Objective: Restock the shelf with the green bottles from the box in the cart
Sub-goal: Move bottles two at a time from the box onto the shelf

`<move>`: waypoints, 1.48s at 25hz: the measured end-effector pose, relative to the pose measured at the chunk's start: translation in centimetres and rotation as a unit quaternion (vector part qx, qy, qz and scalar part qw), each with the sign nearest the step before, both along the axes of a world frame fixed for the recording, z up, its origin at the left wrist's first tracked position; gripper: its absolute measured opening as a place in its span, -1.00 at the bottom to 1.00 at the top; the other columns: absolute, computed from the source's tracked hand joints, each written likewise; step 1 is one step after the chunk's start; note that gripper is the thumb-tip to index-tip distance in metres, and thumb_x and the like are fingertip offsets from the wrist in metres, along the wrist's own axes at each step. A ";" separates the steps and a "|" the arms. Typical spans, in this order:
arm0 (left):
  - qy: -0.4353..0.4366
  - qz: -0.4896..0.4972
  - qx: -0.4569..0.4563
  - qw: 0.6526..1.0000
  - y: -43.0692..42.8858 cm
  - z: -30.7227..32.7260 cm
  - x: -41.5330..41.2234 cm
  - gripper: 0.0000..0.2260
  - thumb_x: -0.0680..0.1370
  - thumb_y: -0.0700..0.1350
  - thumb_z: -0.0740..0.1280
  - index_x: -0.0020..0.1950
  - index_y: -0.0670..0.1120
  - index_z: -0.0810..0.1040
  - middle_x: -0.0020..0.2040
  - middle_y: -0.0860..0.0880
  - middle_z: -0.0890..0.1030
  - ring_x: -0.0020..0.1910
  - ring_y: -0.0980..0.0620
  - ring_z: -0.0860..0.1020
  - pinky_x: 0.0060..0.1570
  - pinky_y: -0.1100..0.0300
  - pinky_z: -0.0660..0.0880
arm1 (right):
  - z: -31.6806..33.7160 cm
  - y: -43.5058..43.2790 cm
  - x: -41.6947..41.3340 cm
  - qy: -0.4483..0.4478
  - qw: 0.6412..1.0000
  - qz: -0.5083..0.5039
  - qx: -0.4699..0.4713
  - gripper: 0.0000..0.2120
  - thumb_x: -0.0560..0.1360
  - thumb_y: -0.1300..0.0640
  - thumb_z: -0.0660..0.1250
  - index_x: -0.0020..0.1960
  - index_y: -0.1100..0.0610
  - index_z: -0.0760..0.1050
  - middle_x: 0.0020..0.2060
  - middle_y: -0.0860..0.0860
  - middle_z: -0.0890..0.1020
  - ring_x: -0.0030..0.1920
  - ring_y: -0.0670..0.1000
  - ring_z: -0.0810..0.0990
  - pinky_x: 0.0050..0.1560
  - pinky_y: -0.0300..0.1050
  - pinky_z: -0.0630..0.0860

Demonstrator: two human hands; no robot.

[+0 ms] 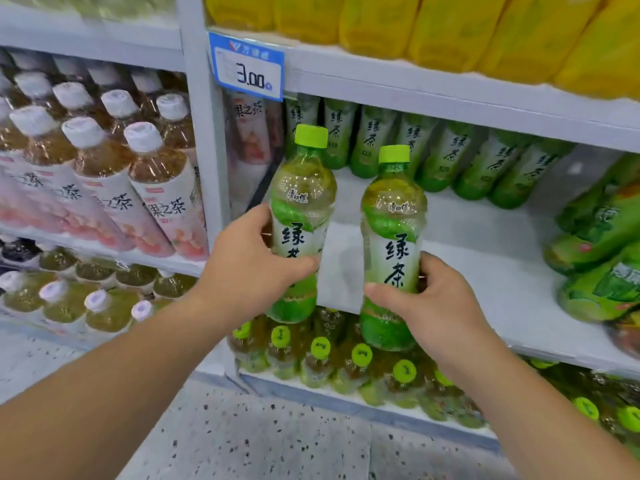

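Note:
My left hand (247, 259) grips a green-capped tea bottle (302, 199) upright by its label. My right hand (433, 299) holds a second green bottle (393, 216) upright just to the right of the first. Both bottles hover in front of the white middle shelf (485, 268), near its left end. A row of the same green bottles (446, 154) stands at the back of that shelf. The cart and the box are out of view.
Green packs (602, 244) lie at the shelf's right end. Yellow bottles (450, 26) fill the shelf above, behind a blue 3.00 price tag (247, 69). Green-capped bottles (346, 362) stand on the shelf below. Peach tea bottles (121, 174) fill the left bay. Speckled floor (259, 438) lies below.

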State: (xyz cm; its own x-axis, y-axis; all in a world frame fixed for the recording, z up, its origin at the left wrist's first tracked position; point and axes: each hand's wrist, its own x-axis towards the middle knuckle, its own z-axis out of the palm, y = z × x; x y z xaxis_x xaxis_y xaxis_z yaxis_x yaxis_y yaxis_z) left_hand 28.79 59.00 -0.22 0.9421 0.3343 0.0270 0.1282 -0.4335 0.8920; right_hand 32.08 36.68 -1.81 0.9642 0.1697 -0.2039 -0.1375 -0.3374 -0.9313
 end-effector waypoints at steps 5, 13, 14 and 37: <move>-0.022 0.021 0.049 0.998 1.2 -1.4 4.1 -0.60 0.28 0.00 0.61 0.03 0.13 0.55 -0.15 0.23 0.64 -0.15 0.46 0.54 -0.31 0.60 0.38 | -1.6 2.2 4.3 -0.046 0.999 0.010 -0.004 -0.61 0.28 0.11 0.64 0.02 -0.10 0.59 -0.15 -0.28 0.70 -0.17 -0.26 0.67 -0.17 -0.23 0.58; -0.099 -0.012 0.018 0.995 2.7 -3.6 7.7 -0.57 0.32 -0.07 0.61 -0.05 0.27 0.45 -0.10 0.44 0.58 -0.10 0.48 0.53 -0.23 0.61 0.38 | -4.3 4.6 7.6 -0.102 0.993 -0.052 0.005 -0.48 0.27 0.11 0.66 0.13 -0.04 0.52 -0.12 -0.19 0.70 -0.17 -0.31 0.65 -0.30 -0.47 0.52; -0.104 -0.016 0.010 0.994 2.9 -3.9 7.7 -0.57 0.33 -0.07 0.60 -0.02 0.28 0.44 -0.07 0.46 0.57 -0.08 0.46 0.54 -0.22 0.60 0.39 | -4.5 4.9 7.5 -0.107 0.993 -0.049 0.004 -0.48 0.28 0.10 0.65 0.16 -0.05 0.52 -0.08 -0.19 0.70 -0.14 -0.30 0.65 -0.25 -0.44 0.54; -0.060 0.070 0.035 0.995 5.1 -9.4 16.0 -0.60 0.48 -0.08 0.51 0.29 -0.06 0.53 0.13 0.00 0.67 0.11 0.01 0.62 0.18 0.07 0.54 | -8.9 10.2 16.7 -0.211 0.977 -0.030 0.017 -0.71 0.45 0.03 0.50 0.12 -0.11 0.51 0.00 -0.16 0.68 0.02 -0.21 0.65 0.11 -0.14 0.61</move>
